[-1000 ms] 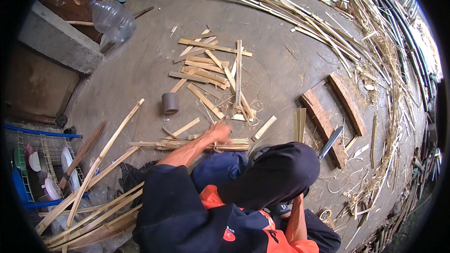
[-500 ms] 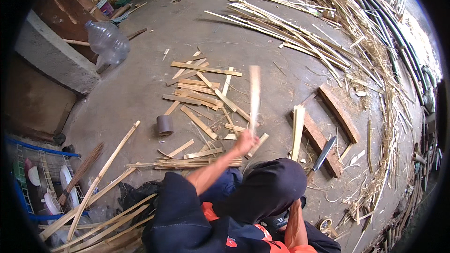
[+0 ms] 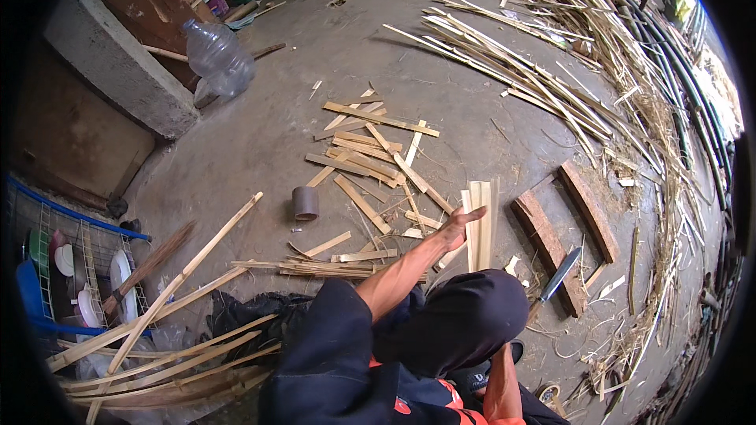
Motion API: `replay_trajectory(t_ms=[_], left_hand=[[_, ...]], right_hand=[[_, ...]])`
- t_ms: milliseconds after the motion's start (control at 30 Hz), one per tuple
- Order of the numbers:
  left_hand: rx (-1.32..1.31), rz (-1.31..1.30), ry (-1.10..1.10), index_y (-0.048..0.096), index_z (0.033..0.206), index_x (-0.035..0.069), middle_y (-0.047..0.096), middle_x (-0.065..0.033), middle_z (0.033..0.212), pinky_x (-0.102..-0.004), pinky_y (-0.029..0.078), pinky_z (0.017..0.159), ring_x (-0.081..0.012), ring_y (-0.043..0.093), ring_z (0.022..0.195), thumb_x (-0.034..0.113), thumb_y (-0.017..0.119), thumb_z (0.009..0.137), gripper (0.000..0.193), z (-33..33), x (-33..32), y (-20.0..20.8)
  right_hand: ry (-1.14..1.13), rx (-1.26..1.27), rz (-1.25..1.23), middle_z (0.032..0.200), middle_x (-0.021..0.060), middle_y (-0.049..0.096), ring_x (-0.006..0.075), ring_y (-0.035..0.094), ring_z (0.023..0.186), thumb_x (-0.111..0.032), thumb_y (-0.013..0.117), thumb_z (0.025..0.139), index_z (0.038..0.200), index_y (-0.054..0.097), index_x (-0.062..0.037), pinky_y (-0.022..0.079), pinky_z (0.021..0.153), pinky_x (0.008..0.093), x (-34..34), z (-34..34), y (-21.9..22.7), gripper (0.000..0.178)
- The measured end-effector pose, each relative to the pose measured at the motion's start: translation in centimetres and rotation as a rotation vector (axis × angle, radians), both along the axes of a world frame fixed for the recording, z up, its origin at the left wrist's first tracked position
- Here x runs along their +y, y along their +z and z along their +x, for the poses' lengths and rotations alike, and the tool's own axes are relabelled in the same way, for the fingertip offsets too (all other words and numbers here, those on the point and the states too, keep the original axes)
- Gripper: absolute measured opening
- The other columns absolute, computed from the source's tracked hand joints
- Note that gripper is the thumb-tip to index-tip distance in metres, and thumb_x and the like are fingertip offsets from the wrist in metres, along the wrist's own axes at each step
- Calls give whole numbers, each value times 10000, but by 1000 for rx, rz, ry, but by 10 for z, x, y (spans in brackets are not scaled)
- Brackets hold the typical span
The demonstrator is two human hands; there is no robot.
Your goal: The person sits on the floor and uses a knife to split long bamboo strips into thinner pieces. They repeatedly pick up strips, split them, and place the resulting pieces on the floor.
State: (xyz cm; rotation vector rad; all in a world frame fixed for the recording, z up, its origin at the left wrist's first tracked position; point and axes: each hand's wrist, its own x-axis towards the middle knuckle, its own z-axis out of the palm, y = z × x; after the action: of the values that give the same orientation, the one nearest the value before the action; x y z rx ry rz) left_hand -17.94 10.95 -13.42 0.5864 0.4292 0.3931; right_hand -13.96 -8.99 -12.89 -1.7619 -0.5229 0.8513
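Note:
My left hand (image 3: pixel 457 230) reaches past my raised knee and is closed at the edge of several pale bamboo strips (image 3: pixel 483 224), its fingertips lying over the leftmost one. These strips stand side by side just beyond the knee, their lower ends hidden by it. Of my right arm only the forearm (image 3: pixel 502 389) shows; the hand is hidden behind my leg. A large knife (image 3: pixel 561 274) rests with its blade across a brown wooden block (image 3: pixel 545 240), right of the knee. Short split bamboo pieces (image 3: pixel 362 197) lie scattered left of my left hand, with a stack of slats (image 3: pixel 335 269) nearer me.
A second wooden block (image 3: pixel 589 211) lies farther right. A short brown tube (image 3: pixel 305 203) stands left of the pieces. Long bamboo strips (image 3: pixel 512 71) and shavings spread along the far right. At left are a clear plastic jug (image 3: pixel 219 59), a twig broom (image 3: pixel 150 267) and a blue-rimmed rack (image 3: pixel 71 212).
My left hand has moved right and down, bringing the strip it held upright over to the other strips beyond the knee. The whole view has shifted, so floor objects appear farther right.

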Motion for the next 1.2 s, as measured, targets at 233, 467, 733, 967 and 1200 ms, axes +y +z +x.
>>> replay_trajectory(t_ms=[233, 467, 733, 967, 1200], left_hand=[[442, 481, -127, 531, 765, -3, 408, -2, 497, -247, 382, 442, -91, 437, 489, 369, 505, 884, 391, 12, -27, -9], [557, 1075, -449, 562, 680, -19, 517, -116, 527, -392, 398, 478, -207, 499, 492, 310, 557, 837, 365, 5, -37, -33], [391, -149, 308, 412, 686, 135, 356, 30, 520, -261, 383, 417, -91, 372, 427, 436, 530, 854, 365, 32, 4, -10], [178, -260, 569, 356, 669, 142, 249, 56, 512, -224, 278, 376, -63, 252, 407, 508, 525, 831, 435, 39, 12, 42], [461, 307, 193, 363, 587, 125, 304, 51, 488, -234, 309, 346, -69, 314, 380, 444, 553, 842, 450, 80, 32, 37]], right_hand=[[221, -76, -69, 815, 180, 580, 322, 595, 727, -304, 542, 839, 1022, 434, -12, 456, 636, 400, -23, -18, -8, 361], [366, -106, -43, 822, 194, 585, 337, 600, 728, -318, 550, 833, 1015, 430, -15, 458, 627, 411, -35, -28, -19, 373], [246, -462, -321, 820, 240, 590, 372, 602, 743, -324, 576, 804, 979, 448, -17, 460, 601, 444, -24, -7, -9, 375], [94, -337, -275, 745, 251, 584, 404, 584, 751, -279, 577, 777, 863, 500, -5, 451, 599, 466, -10, -2, -23, 297], [60, -288, -123, 892, 260, 559, 429, 543, 860, -412, 560, 776, 1016, 504, -18, 424, 724, 468, 4, -9, -52, 465]])
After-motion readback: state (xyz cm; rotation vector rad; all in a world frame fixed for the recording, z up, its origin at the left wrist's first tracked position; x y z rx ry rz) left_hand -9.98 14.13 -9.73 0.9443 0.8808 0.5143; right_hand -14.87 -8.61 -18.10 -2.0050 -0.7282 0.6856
